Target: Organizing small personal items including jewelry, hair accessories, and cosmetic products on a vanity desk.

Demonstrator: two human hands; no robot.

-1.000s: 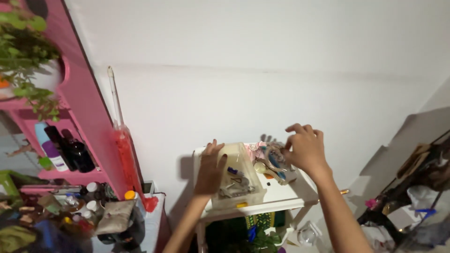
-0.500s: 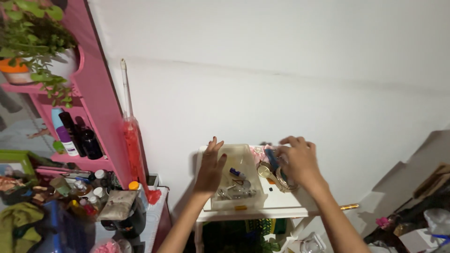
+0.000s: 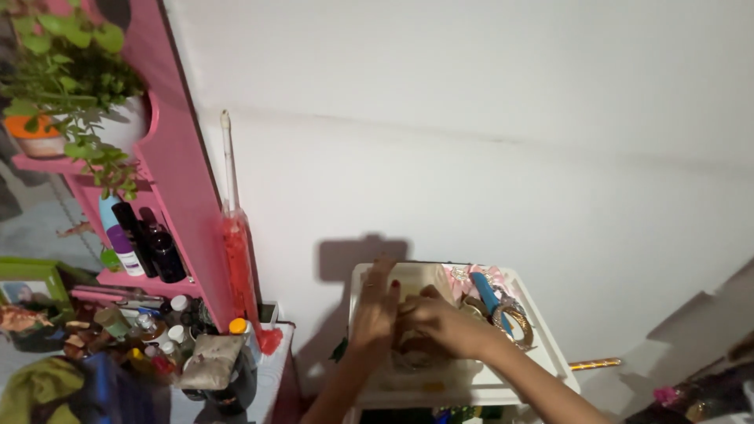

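A clear plastic box [image 3: 424, 274] stands on a small white table [image 3: 546, 351] against the white wall. My left hand [image 3: 375, 312] lies flat against the box's left side, fingers straight and apart. My right hand [image 3: 434, 319] reaches across into the box with its fingers curled downward; whether it holds anything in there is hidden. Just right of the box lies a heap of trinkets: gold bangles [image 3: 514, 319], a blue piece [image 3: 487, 294] and pink flowered fabric [image 3: 463, 275].
A pink shelf unit [image 3: 177, 180] at the left carries dark bottles [image 3: 153, 247] and a potted plant [image 3: 71, 86]. A tall tube with red filling [image 3: 238, 243] leans beside it. Small jars and a pouch [image 3: 208, 361] crowd the lower left.
My right hand left the trinket heap and moved left into the clear box. My left hand stayed at the box's left side. The view shifted so the table sits lower.
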